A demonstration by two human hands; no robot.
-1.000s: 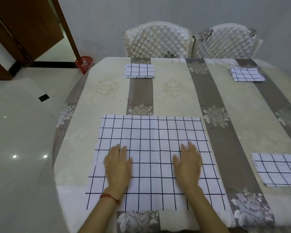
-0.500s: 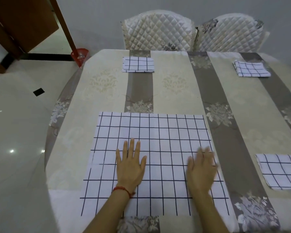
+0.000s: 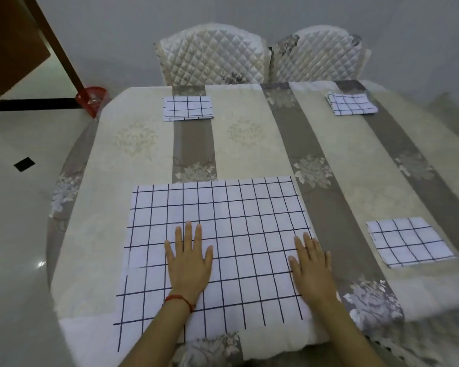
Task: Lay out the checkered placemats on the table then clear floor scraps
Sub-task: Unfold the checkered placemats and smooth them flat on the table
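1. Now the unfolded checkered placemat lies flat at the near edge of the table, which is covered by a striped cream and grey tablecloth with flower patterns.
2. The left hand rests palm down on the left middle part of this placemat, fingers straight and a little spread, grasping nothing; a red string bracelet is on its wrist.
3. The right hand lies flat on the placemat's right edge, fingers straight, also grasping nothing.
4. A folded checkered placemat lies near the right edge of the table, well apart from the open one.
5. A second folded placemat lies at the far edge, left of the middle, and a third folded placemat lies near the far right corner.
6. Two quilted chairs, the left chair and the right chair, stand side by side behind the far edge.
7. On the floor beyond the far left corner stands a red bin, beside a brown door.
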